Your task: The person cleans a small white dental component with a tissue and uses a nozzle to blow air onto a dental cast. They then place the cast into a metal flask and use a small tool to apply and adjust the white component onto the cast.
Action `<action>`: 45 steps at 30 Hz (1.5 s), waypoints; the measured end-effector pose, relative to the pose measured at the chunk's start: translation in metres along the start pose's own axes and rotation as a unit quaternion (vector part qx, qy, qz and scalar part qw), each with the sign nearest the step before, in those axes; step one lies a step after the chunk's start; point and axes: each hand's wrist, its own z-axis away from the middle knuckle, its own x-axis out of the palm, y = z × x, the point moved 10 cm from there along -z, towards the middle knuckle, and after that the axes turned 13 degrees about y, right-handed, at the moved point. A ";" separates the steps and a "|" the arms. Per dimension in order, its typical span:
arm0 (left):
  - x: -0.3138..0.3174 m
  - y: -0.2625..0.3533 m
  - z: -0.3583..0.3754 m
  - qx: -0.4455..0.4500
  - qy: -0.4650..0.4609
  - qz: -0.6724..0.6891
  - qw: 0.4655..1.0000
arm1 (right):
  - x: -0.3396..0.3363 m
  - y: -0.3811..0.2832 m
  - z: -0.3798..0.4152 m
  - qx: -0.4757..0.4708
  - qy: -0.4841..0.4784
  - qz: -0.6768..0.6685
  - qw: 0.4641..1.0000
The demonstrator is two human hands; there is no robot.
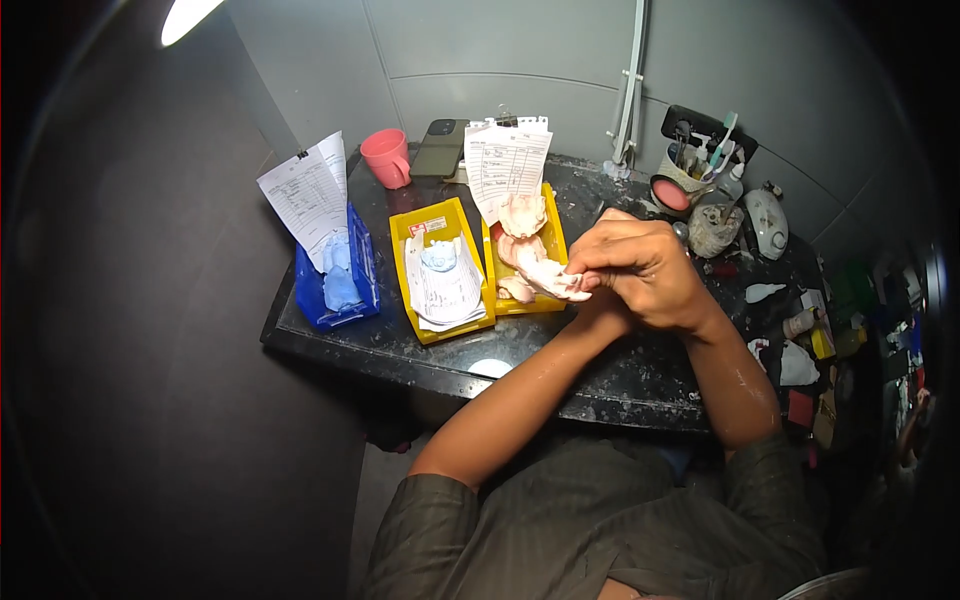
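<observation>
right hand point(640, 265): fingers curled, pinching a pale plaster cast point(555, 280).
left hand point(600, 300): mostly hidden beneath, seemingly gripping the same cast.
cast: over the right yellow bin point(552, 240), on the bench point(640, 370).
nearby: pink cup point(386, 157).

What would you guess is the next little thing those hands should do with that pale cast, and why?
Probably set the cast back into the yellow bin just beside it. Both hands, left and right, grip it together right at that bin's edge, where similar pinkish casts already lie under a clipped form.
</observation>
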 end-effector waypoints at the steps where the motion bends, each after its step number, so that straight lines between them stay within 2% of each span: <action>1: -0.003 0.002 -0.002 0.002 0.000 0.005 1.000 | -0.005 -0.006 0.001 -0.001 0.009 0.006 1.000; 6: -0.021 0.024 -0.013 0.053 0.045 0.083 0.994 | -0.032 -0.017 0.014 -0.016 0.056 0.009 0.998; 9: -0.026 0.032 -0.026 0.162 0.127 0.060 0.977 | -0.052 -0.021 0.020 -0.035 0.086 0.043 0.995; 10: -0.022 0.012 -0.028 0.056 0.088 0.107 0.989 | -0.058 -0.021 0.022 -0.032 0.092 0.046 0.994; 12: -0.032 0.017 -0.027 0.003 0.088 0.188 0.978 | -0.072 -0.019 0.027 -0.029 0.106 0.067 0.992; 13: -0.028 0.017 -0.023 -0.237 0.021 0.359 0.903 | -0.076 -0.021 0.029 -0.038 0.096 0.101 0.989; 14: -0.024 0.007 -0.019 -0.252 0.042 0.457 0.852 | -0.081 -0.020 0.033 -0.034 0.102 0.105 0.989; 16: -0.025 0.034 -0.024 -0.269 0.006 0.552 0.789 | -0.090 -0.018 0.040 -0.036 0.112 0.153 0.981; 17: -0.025 0.039 -0.023 -0.271 -0.002 0.552 0.789 | -0.094 -0.012 0.046 -0.026 0.125 0.151 0.980; 19: -0.016 0.048 -0.017 -0.302 -0.046 0.606 0.734 | -0.099 -0.008 0.054 -0.008 0.131 0.158 0.979; 22: -0.015 0.048 -0.014 -0.319 -0.046 0.553 0.768 | -0.107 0.001 0.068 0.015 0.133 0.162 0.978; 24: -0.012 0.050 -0.011 -0.307 -0.067 0.557 0.768 | -0.116 -0.002 0.074 0.011 0.175 0.171 0.970; 26: -0.014 0.052 -0.009 -0.298 -0.050 0.526 0.795 | -0.121 -0.004 0.079 0.017 0.195 0.182 0.964; 27: -0.013 0.057 -0.007 -0.306 -0.069 0.564 0.764 | -0.124 -0.002 0.084 0.022 0.208 0.179 0.961; 28: -0.012 0.058 -0.007 -0.312 -0.070 0.561 0.763 | -0.126 0.000 0.089 0.027 0.221 0.175 0.959; 30: -0.013 0.063 -0.008 -0.291 -0.073 0.542 0.785 | -0.126 0.006 0.099 0.042 0.222 0.170 0.959; 35: -0.008 0.064 -0.005 -0.292 -0.096 0.524 0.794 | -0.130 0.012 0.111 0.057 0.252 0.158 0.953; 38: -0.009 0.060 -0.004 -0.297 -0.078 0.494 0.813 | -0.132 0.015 0.115 0.071 0.252 0.159 0.952; 41: -0.011 0.060 -0.005 -0.263 -0.086 0.465 0.841 | -0.135 0.018 0.118 0.099 0.246 0.161 0.951; 43: -0.017 0.058 -0.007 -0.250 -0.066 0.406 0.877 | -0.138 0.019 0.119 0.088 0.255 0.167 0.948; 45: -0.015 0.063 -0.009 -0.248 -0.053 0.421 0.871 | -0.139 0.018 0.122 0.078 0.264 0.172 0.946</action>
